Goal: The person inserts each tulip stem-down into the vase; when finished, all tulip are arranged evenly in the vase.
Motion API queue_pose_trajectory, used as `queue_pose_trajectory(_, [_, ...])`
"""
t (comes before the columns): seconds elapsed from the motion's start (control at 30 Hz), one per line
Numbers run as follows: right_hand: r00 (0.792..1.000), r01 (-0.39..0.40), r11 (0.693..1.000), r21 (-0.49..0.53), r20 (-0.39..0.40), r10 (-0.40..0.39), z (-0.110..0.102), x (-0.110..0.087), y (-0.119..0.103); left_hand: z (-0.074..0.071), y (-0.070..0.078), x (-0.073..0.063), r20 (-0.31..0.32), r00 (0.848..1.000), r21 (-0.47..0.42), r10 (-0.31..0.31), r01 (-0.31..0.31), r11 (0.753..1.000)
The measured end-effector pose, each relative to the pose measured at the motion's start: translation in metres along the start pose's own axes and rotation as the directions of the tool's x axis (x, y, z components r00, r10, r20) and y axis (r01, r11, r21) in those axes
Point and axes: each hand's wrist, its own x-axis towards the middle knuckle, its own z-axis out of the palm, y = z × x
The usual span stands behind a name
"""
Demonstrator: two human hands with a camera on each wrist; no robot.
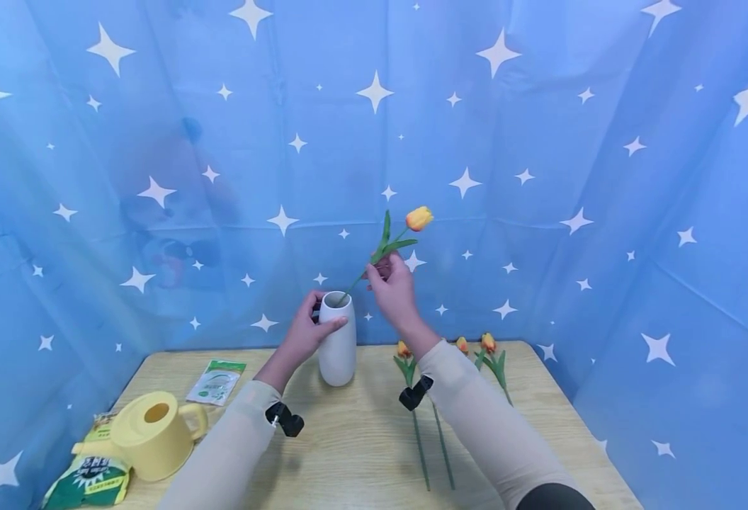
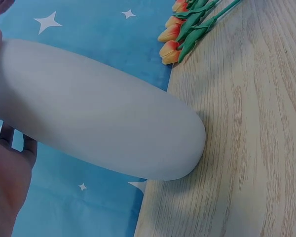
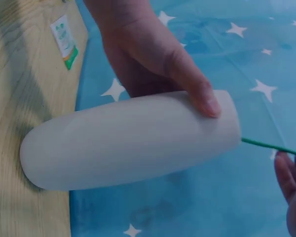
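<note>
A white vase (image 1: 338, 350) stands near the back edge of the table. My left hand (image 1: 307, 327) grips it near the top, the thumb lying across its front just below the rim. My right hand (image 1: 392, 283) pinches the green stem of a yellow-orange tulip (image 1: 419, 219), above and to the right of the vase. The stem slants down into the vase mouth, its lower end hidden inside. In the right wrist view the stem (image 3: 266, 144) runs from the vase's mouth to my right fingers (image 3: 286, 174).
Several more tulips (image 1: 488, 343) lie at the right, partly behind my right forearm. A yellow watering can (image 1: 154, 435) stands at the left beside a green bag (image 1: 93, 482), with a seed packet (image 1: 217, 382) behind. The wooden table (image 1: 342, 453) meets a blue star-patterned curtain (image 1: 323, 184).
</note>
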Motion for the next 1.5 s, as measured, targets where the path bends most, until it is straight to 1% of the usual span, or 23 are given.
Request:
queue_pose_trajectory(0.1, [0.999, -0.007, 0.997, -0.077, 0.043, 0.01, 0.011, 0.002, 0.004, -0.001, 0.001, 0.0, -0.006, 1.0, -0.012, 0.001, -0.001, 1.0])
queue_pose_trajectory(0.23, [0.996, -0.027, 0.984, -0.178, 0.084, 0.042, 0.021, 0.004, 0.008, -0.001, 0.002, 0.001, -0.009, 1.0, -0.018, -0.013, 0.013, 1.0])
queue_pose_trajectory(0.3, [0.994, -0.031, 0.979, -0.202, 0.101, 0.052, 0.024, 0.004, 0.009, -0.001, 0.001, 0.002, -0.009, 1.0, -0.02, -0.02, 0.02, 1.0])
queue_pose_trajectory(0.5, [0.988, -0.039, 0.977, -0.209, 0.139, 0.069, 0.031, 0.001, 0.014, 0.0, 0.0, 0.001, -0.004, 1.0, -0.023, -0.025, 0.025, 0.999])
queue_pose_trajectory(0.77, [0.977, -0.087, 0.965, -0.249, 0.168, 0.132, 0.033, -0.002, 0.018, 0.003, 0.001, 0.001, -0.015, 1.0, -0.035, -0.01, 0.01, 0.999])
queue_pose_trajectory(0.97, [0.967, -0.075, 0.962, -0.262, 0.216, 0.134, 0.033, -0.005, 0.02, 0.001, 0.001, 0.001, 0.0, 1.0, -0.028, -0.018, 0.018, 0.999])
queue_pose_trajectory(1.13, [0.964, -0.09, 0.963, -0.253, 0.22, 0.148, 0.031, -0.007, 0.023, 0.001, -0.001, 0.001, 0.004, 1.0, -0.032, -0.018, 0.018, 0.999])
queue_pose_trajectory(1.3, [0.961, -0.125, 0.965, -0.231, 0.212, 0.176, 0.03, -0.009, 0.025, 0.002, -0.001, 0.002, 0.006, 1.0, -0.036, -0.015, 0.015, 0.999])
queue_pose_trajectory(1.5, [0.958, -0.142, 0.965, -0.221, 0.213, 0.19, 0.024, -0.012, 0.025, 0.002, -0.001, 0.001, -0.002, 1.0, -0.022, -0.022, 0.022, 1.0])
